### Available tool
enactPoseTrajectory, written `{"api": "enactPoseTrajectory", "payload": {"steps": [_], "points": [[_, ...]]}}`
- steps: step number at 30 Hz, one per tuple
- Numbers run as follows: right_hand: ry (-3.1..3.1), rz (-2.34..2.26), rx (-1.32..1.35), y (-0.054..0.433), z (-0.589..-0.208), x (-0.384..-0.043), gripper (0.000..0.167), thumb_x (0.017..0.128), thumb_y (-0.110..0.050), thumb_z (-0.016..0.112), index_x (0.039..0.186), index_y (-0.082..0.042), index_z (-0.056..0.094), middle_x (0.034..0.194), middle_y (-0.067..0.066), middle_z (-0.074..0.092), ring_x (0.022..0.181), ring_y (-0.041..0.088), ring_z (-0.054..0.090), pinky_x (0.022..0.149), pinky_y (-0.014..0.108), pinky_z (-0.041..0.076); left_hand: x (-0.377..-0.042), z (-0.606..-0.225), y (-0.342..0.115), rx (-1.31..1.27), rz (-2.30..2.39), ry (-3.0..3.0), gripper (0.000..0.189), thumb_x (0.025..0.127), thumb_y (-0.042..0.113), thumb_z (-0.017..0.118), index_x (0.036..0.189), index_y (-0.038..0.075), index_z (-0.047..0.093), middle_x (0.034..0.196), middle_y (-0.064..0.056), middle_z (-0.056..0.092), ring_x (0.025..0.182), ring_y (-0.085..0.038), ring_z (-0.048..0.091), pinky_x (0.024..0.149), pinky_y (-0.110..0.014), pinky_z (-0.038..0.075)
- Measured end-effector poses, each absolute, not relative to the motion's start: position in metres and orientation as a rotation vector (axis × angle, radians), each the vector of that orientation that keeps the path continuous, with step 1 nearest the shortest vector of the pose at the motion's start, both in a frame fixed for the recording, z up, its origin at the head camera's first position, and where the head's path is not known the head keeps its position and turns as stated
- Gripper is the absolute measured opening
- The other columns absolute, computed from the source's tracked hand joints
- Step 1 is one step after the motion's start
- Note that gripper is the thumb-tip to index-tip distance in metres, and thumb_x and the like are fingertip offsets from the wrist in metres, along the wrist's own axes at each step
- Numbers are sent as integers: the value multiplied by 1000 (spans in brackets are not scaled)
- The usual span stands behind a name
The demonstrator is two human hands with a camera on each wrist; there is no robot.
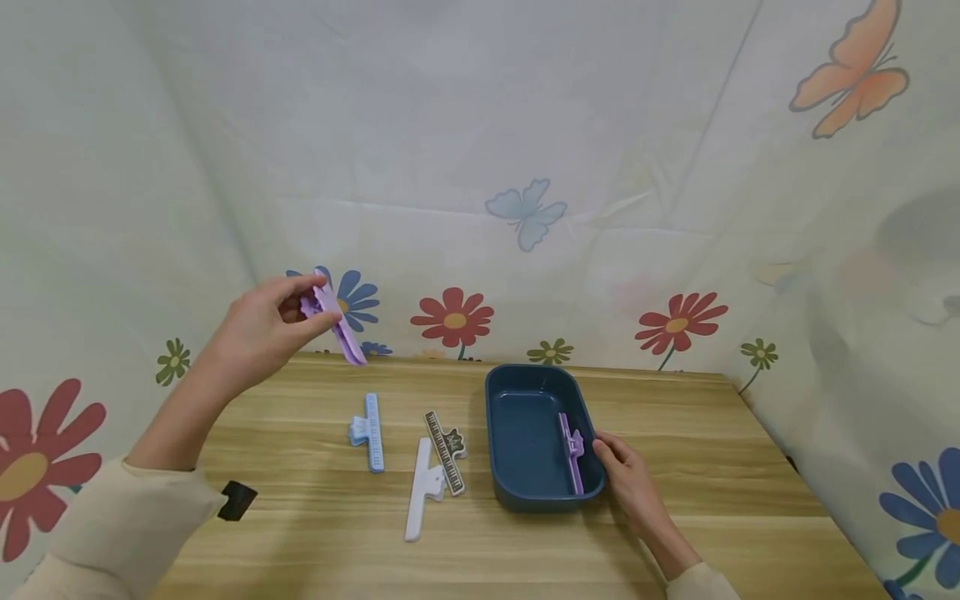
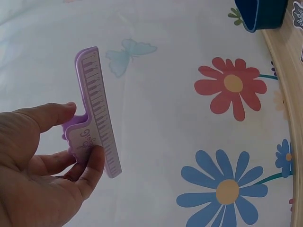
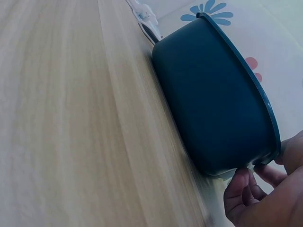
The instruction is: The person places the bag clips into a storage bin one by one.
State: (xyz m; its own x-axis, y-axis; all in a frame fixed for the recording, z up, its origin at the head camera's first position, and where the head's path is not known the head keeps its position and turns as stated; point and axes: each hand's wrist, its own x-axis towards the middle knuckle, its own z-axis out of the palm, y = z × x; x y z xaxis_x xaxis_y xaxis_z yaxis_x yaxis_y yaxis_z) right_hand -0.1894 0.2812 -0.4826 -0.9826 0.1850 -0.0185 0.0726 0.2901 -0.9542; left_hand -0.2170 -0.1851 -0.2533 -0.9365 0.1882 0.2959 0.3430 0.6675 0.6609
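My left hand [image 1: 266, 329] pinches a light purple bag clip [image 1: 341, 325] above the far left of the table. In the left wrist view the clip [image 2: 97, 109] shows a piano-key pattern along its bar, with thumb and fingers on its handle part. My right hand [image 1: 630, 479] grips the right rim of a dark blue plastic bin [image 1: 517, 492], with curled fingers [image 3: 236, 191] against its outside wall. Inside the bin, along its right side, lies another purple bag clip [image 1: 573, 454].
Left of the bin lie a blue clip [image 1: 373, 433], a white clip [image 1: 417, 492] and a black patterned clip [image 1: 444, 450]; the last two overlap. The wooden table [image 1: 675, 533] ends at a flower-printed cloth backdrop [image 1: 420, 217]. A small black piece [image 1: 238, 501] shows by the left sleeve.
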Motion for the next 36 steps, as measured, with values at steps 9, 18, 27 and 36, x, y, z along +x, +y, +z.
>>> {"api": "enactPoseTrajectory", "payload": {"steps": [9,18,27,36], "points": [[-2445,1797,-239,280,-481,-189,48,110,-25,52,146,6,52,147,26,53,130,34,53,108,44,44,-218,-254,-175,-470,-1135,-2662,62,101,22,70,149,-7,46,126,-26,58,109,-36,62,74,-5,46],[-2457,1779,-248,279,-479,-189,47,110,-25,52,146,5,53,147,25,53,130,34,53,110,46,42,-219,-254,-158,-506,-1165,-2654,61,101,19,70,151,-6,45,125,-23,60,105,-32,61,80,-13,51],[-2452,1765,-238,278,-478,-188,47,110,-26,53,145,6,54,146,25,55,129,32,54,108,42,44,-224,-260,-127,-596,-1248,-2630,59,99,18,72,148,-7,49,126,-23,58,110,-33,63,96,-45,55],[-2443,1774,-244,277,-478,-188,46,110,-26,53,145,6,54,146,25,55,129,32,54,111,48,42,-232,-276,-92,-677,-1291,-2643,58,97,19,75,145,-6,53,121,-20,58,101,-30,60,86,-36,56]]}}
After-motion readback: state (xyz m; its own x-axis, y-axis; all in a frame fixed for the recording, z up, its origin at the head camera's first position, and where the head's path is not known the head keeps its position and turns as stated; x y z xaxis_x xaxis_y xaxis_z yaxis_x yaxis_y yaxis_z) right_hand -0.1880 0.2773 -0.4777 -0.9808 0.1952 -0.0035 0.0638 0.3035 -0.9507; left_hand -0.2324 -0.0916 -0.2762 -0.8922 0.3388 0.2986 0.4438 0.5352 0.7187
